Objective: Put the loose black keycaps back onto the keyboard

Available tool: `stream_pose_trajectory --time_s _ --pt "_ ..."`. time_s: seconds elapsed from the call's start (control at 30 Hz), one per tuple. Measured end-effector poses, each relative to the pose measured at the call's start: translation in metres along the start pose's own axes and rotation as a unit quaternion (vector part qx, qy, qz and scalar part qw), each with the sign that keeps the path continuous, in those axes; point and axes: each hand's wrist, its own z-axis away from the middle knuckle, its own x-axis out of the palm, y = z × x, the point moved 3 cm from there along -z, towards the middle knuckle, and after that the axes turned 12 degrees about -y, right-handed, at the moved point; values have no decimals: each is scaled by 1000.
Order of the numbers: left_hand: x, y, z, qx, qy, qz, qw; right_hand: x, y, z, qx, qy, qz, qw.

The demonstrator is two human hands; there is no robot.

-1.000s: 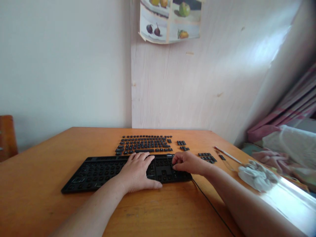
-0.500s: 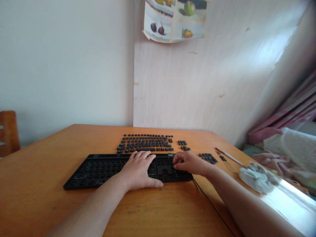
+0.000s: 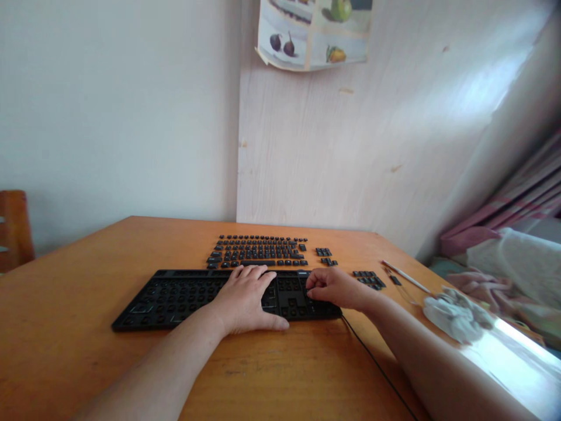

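A black keyboard [image 3: 175, 295] with its keycaps off lies across the wooden table. My left hand [image 3: 249, 298] rests on its middle, fingers spread over the top and thumb along the front edge. My right hand [image 3: 333, 287] is over the number pad at the right end, its fingers pinched together; whatever is between the fingertips is hidden. Behind the keyboard the loose keycaps [image 3: 258, 252] lie in rows like a keyboard layout. Smaller groups of keycaps [image 3: 324, 252] and number-pad keycaps [image 3: 369, 279] sit to the right.
A thin brush-like stick [image 3: 405, 276] and a wire tool with a dark handle [image 3: 395, 280] lie at the right. Beside them is a crumpled white cloth [image 3: 458, 316]. The keyboard's cable [image 3: 372, 356] runs toward me under my right forearm. A wooden chair [image 3: 15, 231] stands at the left.
The view has tilted slightly, shifting the scene a little. Both hands stay in nearly the same places, the left spread on the keyboard and the right pinched at the number pad.
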Motion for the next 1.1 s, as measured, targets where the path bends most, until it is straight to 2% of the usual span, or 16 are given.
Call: stream_pose_trajectory --time_s 0.57,0.67,0.77,0.93,1.1 --pt "2 -1 0 -3 -12 6 1000 0 -6 1 5 10 11 1000" --pt "0 7 1 15 2 -2 1000 0 -5 1 8 11 12 1000" --pt "-1 23 2 63 17 -13 998 -1 -5 1 5 6 9 1000" --pt "2 43 3 104 -7 -16 994 -1 -5 2 -6 -3 5 1000" --pt "6 48 3 110 -35 -8 993 -2 -6 3 -10 -7 -4 1000"
